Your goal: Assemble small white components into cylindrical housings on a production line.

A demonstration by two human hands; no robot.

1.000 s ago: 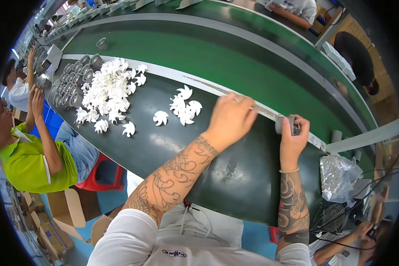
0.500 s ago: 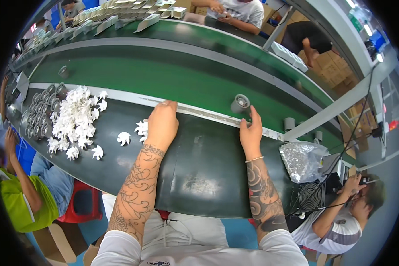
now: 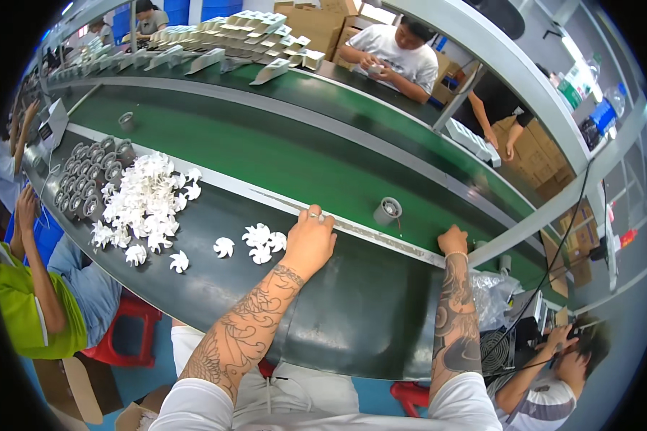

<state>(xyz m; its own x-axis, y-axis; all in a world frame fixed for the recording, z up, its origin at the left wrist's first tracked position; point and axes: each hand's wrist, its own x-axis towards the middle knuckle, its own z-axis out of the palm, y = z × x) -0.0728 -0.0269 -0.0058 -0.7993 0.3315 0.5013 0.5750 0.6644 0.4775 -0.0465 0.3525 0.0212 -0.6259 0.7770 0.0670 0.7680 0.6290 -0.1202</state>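
My left hand (image 3: 310,241) is closed against the pale rail (image 3: 381,233) between the dark work surface and the green belt. What its curled fingers hold, if anything, is hidden. Just left of it lie several white fan impellers (image 3: 260,243). Farther right, my right hand (image 3: 453,241) is also closed, over the belt side of the rail; its grip is not visible. A grey cup-shaped housing (image 3: 388,210) stands on the belt between my hands, touched by neither.
A heap of white impellers (image 3: 147,201) and many grey housings (image 3: 86,176) cover the left end. A slanted metal post (image 3: 514,233) and a clear plastic bag (image 3: 489,302) are at right. Co-workers sit left, right and across the green belt (image 3: 280,151).
My right hand has gone from open, beside the grey housing, to closed and farther right. My left hand stays closed at the rail. The view has tilted up, showing more of the far side.
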